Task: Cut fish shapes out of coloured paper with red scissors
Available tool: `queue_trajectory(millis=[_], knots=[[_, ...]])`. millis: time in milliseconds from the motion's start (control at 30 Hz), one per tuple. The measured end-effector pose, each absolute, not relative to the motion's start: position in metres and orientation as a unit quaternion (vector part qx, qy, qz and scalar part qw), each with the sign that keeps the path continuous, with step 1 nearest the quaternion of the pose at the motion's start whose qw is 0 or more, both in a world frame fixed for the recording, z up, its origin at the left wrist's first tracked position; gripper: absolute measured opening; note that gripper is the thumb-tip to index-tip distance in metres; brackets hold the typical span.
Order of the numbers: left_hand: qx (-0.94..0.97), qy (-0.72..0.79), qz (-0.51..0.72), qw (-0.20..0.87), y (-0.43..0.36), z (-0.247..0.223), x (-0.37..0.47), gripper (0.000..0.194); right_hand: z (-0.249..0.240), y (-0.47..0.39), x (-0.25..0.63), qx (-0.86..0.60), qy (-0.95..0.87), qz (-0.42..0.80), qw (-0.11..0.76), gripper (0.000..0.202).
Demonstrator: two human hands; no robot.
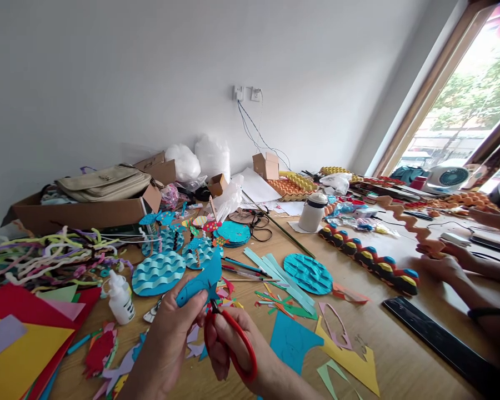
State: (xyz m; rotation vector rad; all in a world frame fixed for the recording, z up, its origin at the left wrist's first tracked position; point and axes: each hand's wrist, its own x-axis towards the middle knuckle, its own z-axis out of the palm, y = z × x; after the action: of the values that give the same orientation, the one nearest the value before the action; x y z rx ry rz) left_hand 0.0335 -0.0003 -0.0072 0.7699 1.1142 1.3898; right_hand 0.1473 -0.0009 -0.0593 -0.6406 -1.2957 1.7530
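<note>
My left hand holds a blue paper cut-out with drawn lines, pinched between thumb and fingers. My right hand is closed around the red handles of a pair of scissors. The dark scissor blades meet the lower right edge of the blue paper. Below and right of my hands lies another blue paper piece with a pencil outline. Paper scraps in green, orange and white are spread just beyond my right hand.
A white glue bottle stands left of my hands, near wavy blue discs. Coloured paper sheets lie at the left front. A white lidded cup stands further back. Another person's hands hold a brown wavy strip at the right.
</note>
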Motion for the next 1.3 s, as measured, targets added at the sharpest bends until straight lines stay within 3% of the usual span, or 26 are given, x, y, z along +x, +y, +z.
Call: queue_trajectory(millis=[1300], knots=[[0.335, 0.452, 0.565, 0.603, -0.0022, -0.0033, 0.0302, 0.020, -0.0638, -0.0003, 0.1508, -0.276, -0.523, 0.697, 0.406, 0.051]])
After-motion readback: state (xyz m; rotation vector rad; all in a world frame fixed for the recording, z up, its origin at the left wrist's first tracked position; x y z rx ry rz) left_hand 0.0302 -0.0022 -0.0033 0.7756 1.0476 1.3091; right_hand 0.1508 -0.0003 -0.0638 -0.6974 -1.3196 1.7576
